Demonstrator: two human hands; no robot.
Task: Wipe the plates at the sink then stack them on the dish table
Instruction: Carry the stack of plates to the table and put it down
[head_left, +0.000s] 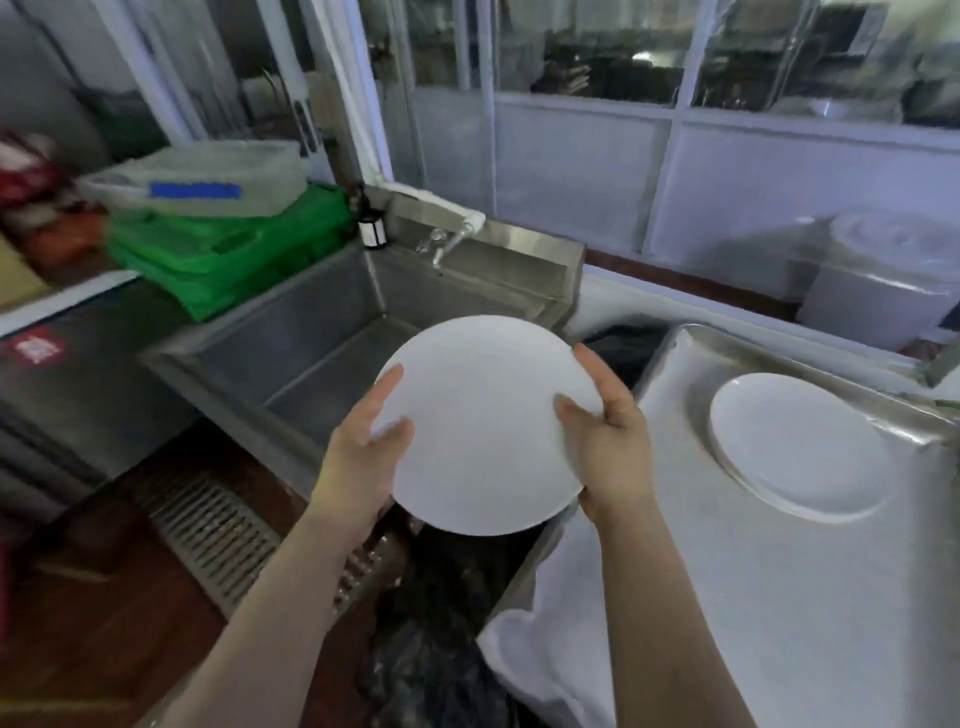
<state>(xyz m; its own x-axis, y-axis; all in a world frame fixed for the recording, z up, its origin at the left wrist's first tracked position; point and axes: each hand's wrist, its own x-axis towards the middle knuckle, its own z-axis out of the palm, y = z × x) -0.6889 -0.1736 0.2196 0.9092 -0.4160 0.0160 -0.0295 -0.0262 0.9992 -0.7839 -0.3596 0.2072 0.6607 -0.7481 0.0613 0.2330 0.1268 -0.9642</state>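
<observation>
- Head view: plate (483, 426) held over the sink (322, 332) edge, between both hands.
- Left hand (363, 447) and right hand (608, 447) each grip opposite rims, keeping it steady, probably for transfer.
- Second plate (800, 447) lies on the desk (779, 597), right, starting the stack.

**Count at the sink: two plates, two hands**

Two round white plates are in view: one held white plate (485, 426) near the middle, one resting white plate (797, 447) on the steel dish table (779, 597) at right. Two bare hands: left hand (363, 441), right hand (610, 436). One stainless steel sink basin (311, 332), one metal tap (447, 241). At far left, green plastic crates (228, 260) stacked, number unclear, under one clear plastic tub (208, 176). One white cloth (550, 649), near.
</observation>
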